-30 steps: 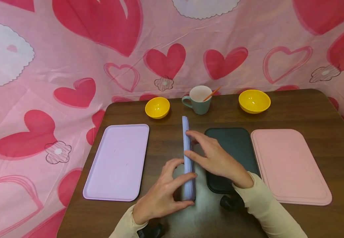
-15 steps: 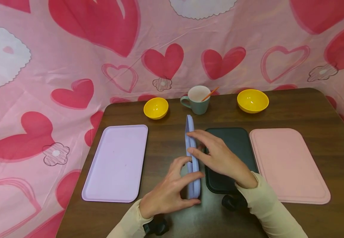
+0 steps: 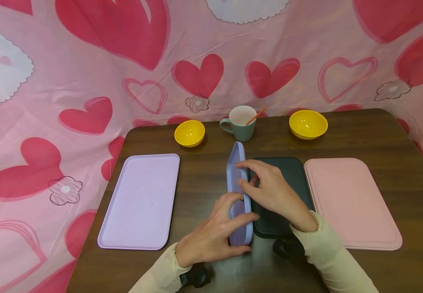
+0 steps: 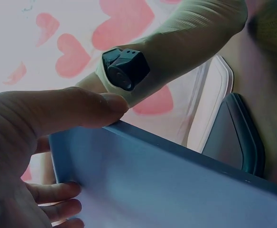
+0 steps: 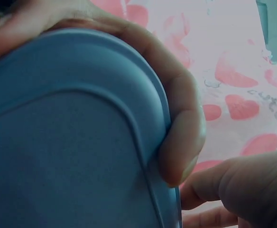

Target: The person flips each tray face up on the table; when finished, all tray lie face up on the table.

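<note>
A periwinkle-blue tray (image 3: 235,156) stands tilted on edge above the middle of the table, its hollow inner face toward the left. My left hand (image 3: 215,232) grips its near part; in the left wrist view the thumb (image 4: 77,107) lies over the rim while other fingers touch the tray's face. Farther up the tray, my right hand (image 3: 273,189) holds the right-hand rim. The right wrist view has the tray's ridged underside (image 5: 77,156) up close, with a curled finger (image 5: 181,137) hooked round the edge. Just right of the tray lies a dark green tray (image 3: 284,219), partly hidden by my right hand.
A lilac tray (image 3: 140,199) lies on the left of the wooden table (image 3: 200,175), a pink tray (image 3: 350,203) on the right. Along the back stand a small yellow bowl (image 3: 190,133), a teal mug (image 3: 242,129) with an orange stick (image 3: 257,115), and a larger yellow bowl (image 3: 308,124).
The blue tray has turned from nearly edge-on so its inner face shows, and has moved slightly right toward the dark green tray. Both hands moved along with it, still holding it.
</note>
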`<state>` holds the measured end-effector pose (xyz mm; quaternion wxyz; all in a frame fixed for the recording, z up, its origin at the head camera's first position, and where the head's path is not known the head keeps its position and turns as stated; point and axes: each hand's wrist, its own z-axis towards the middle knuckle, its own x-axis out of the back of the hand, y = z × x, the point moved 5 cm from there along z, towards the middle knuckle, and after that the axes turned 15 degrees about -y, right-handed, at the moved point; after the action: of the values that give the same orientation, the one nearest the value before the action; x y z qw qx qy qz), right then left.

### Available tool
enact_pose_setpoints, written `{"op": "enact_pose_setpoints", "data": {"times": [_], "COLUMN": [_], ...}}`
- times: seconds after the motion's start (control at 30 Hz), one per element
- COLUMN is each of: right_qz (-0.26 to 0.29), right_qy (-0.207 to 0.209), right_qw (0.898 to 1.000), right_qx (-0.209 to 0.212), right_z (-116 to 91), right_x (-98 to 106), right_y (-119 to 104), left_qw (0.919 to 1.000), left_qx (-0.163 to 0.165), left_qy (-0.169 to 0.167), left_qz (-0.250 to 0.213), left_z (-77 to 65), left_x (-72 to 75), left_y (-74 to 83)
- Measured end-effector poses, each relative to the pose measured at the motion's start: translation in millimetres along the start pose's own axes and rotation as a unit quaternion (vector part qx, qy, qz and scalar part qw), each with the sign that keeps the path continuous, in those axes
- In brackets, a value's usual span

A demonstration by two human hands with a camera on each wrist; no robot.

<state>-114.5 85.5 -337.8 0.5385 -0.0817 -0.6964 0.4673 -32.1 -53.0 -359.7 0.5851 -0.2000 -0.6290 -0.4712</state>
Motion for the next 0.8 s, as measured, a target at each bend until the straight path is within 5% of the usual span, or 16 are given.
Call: {"op": "enact_pose_setpoints", "data": {"times": [0.5,0.8], "right_qz": [0.001,0.018], "right_qy": [-0.003,-0.007], "right_qw": [0.997,0.995], "right_qx": [-0.074,-0.100], "right_z": [-1.7,-4.2], "right_x": [6.4,8.4], "right_y": [6.3,19.3], "left_qw": [0.9990,0.9989], "left_qx": [-0.012,0.024], "left_qy": [-0.037,-0.026], "left_qz": [0.022,-0.032], "left_z": [4.9,-10.5], "left_x": [-0.1,7.6], "left_y": [4.6,-7.9]}}
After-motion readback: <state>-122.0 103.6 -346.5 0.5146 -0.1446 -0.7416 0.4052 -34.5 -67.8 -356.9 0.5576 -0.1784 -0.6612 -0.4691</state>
